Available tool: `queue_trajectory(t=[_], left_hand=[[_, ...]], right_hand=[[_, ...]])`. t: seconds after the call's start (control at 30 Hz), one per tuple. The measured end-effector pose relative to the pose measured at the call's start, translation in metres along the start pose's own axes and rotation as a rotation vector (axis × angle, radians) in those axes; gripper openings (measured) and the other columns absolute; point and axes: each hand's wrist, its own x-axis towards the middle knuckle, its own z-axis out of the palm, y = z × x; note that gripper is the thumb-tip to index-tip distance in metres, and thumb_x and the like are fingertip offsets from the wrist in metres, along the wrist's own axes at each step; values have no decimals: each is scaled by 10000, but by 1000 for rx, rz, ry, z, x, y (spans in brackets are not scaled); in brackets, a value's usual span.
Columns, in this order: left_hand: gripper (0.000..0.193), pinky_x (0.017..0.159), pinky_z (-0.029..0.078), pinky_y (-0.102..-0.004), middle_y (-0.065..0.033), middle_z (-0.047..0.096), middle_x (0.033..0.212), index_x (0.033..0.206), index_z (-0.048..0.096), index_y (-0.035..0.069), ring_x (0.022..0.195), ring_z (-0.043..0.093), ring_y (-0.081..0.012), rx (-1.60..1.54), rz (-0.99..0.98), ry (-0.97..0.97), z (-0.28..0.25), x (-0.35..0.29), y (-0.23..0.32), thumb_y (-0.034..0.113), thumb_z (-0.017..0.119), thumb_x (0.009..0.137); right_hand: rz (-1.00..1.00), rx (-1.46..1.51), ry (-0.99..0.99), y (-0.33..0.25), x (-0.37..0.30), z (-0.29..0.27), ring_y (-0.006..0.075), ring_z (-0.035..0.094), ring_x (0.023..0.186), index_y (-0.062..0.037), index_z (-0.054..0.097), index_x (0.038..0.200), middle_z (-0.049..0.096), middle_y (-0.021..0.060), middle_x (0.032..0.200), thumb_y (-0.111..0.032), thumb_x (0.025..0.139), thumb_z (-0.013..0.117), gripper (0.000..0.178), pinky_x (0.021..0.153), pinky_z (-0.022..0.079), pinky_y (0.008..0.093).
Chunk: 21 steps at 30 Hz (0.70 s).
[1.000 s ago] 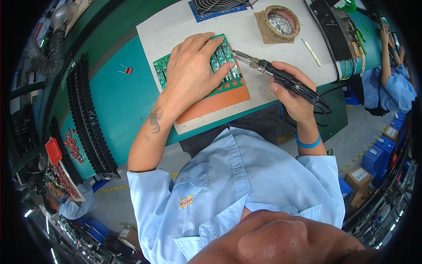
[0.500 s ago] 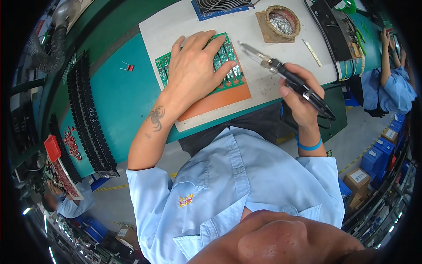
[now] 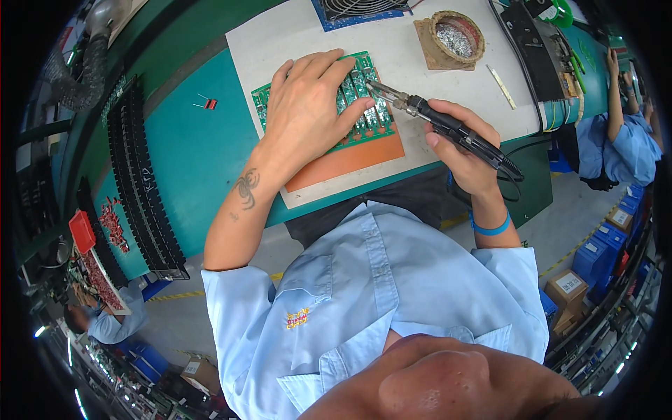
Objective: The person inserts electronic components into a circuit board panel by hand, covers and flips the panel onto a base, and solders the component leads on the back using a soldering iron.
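Circuit board [image 3: 357, 84], green and crowded with parts, lies at upper centre of the head view, on an orange sheet [image 3: 343, 164]. The left hand [image 3: 308, 98] rests palm down across it, fingers spread. Right of centre, the right hand [image 3: 474, 164] grasps a black-handled soldering iron [image 3: 462, 136], its tip at the board's right part; contact is unclear. A round pot [image 3: 437, 52] of silvery bits stands upper right.

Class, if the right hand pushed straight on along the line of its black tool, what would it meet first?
Most likely the green circuit board: the right hand holds the black tool with its tip apparently over the board's right side, though depth is unclear. The left hand lies beyond.
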Motion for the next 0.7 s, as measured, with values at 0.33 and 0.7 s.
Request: queue_trajectory(t=[0.33, 0.7], left_hand=[[499, 1118, 426, -507, -90, 694, 1339, 1227, 731, 46, 1240, 631, -271, -2, 7, 14, 0, 0, 0, 350, 823, 842], [501, 1107, 435, -488, -89, 699, 1332, 1218, 734, 44, 1232, 636, -271, 0, 14, 27, 1, 0, 0, 354, 830, 836]], right_hand=[[-13, -43, -34, -2, 2, -2, 181, 690, 864, 28, 712, 1249, 774, 130, 1065, 51, 778, 743, 473, 782, 543, 263], [-2, -47, -45, -3, 1, -2, 185, 689, 872, 20, 707, 1262, 772, 129, 1075, 49, 775, 743, 488, 787, 544, 268]])
